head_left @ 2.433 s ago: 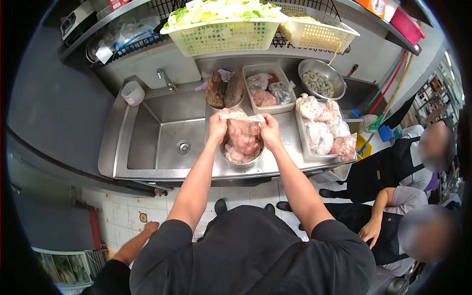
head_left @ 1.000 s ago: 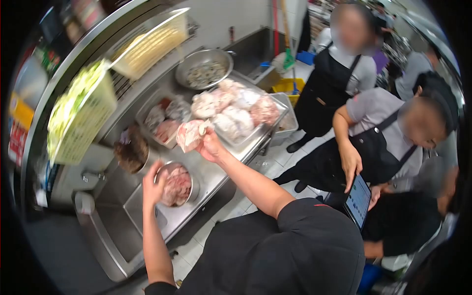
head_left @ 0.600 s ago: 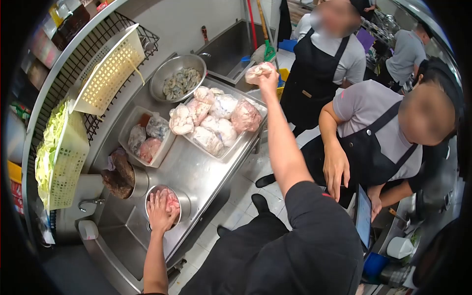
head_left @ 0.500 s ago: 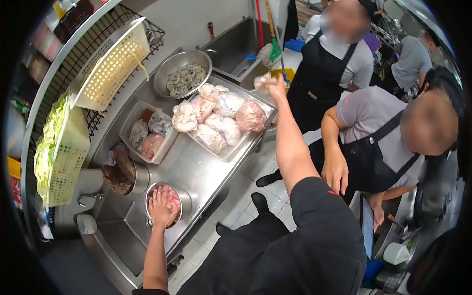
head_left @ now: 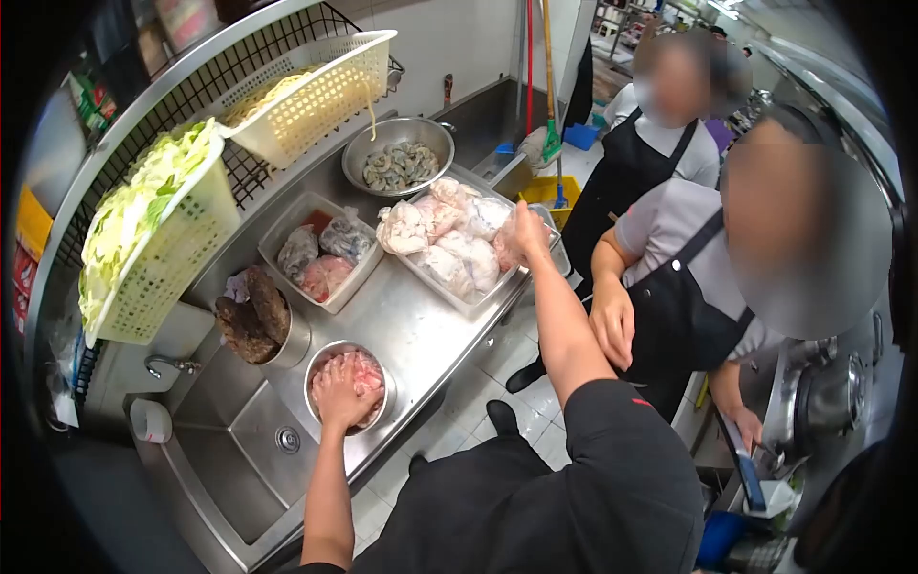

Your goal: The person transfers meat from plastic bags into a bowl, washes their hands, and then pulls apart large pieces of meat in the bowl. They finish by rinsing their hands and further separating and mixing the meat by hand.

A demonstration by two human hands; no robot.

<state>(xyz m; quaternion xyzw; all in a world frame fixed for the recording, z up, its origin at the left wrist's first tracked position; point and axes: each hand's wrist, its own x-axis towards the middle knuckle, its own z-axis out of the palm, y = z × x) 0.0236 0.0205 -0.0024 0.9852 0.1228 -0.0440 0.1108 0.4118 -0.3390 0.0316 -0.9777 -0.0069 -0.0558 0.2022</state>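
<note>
Fingers spread, my left hand (head_left: 340, 394) lies flat on pinkish raw meat (head_left: 371, 371) inside a round metal pot (head_left: 386, 413). My right hand (head_left: 524, 235) is at the right end of a pale tray (head_left: 475, 308), beside a pink bundle of bagged meat (head_left: 504, 251). Its fingers look curled in, and whatever they may hold is hidden. Several plastic-wrapped meat bundles (head_left: 448, 268) fill the tray. Left of it stands a white tub (head_left: 335, 301) with more bagged pieces.
A metal bowl of shrimp (head_left: 400, 167) stands behind the tray. Dark brown pieces (head_left: 253, 316) fill another pot by the sink (head_left: 239, 469). Baskets of cut greens (head_left: 158, 210) and noodles (head_left: 316, 105) sit on the rack. Two people in aprons (head_left: 660, 287) stand at the right.
My right hand held a crumpled whitish thing out beyond the tray; now it is back at the tray's right end, and that thing is out of sight. My left hand stays on the meat.
</note>
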